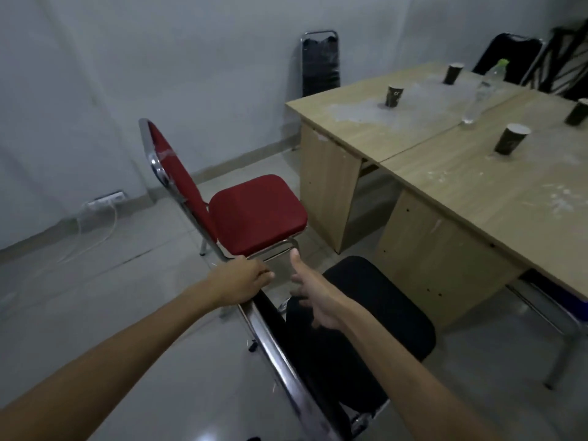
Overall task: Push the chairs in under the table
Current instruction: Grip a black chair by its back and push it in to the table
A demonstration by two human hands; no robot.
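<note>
A black chair (381, 310) with a chrome frame stands right in front of me, its seat short of the wooden table (461, 173). My left hand (241, 281) is closed over the top of its backrest. My right hand (313, 297) hovers over the backrest's black pad, thumb up and fingers apart, holding nothing that I can see. Beyond them a red chair (254, 211) with a chrome frame stands clear of the table's left end, its seat turned toward the table.
On the tabletop stand several dark paper cups (511, 140) and a clear plastic bottle (477, 97). Another black chair (319, 63) leans by the back wall, one more (506, 57) behind the table. A power strip with white cables (105, 202) lies on the floor at left.
</note>
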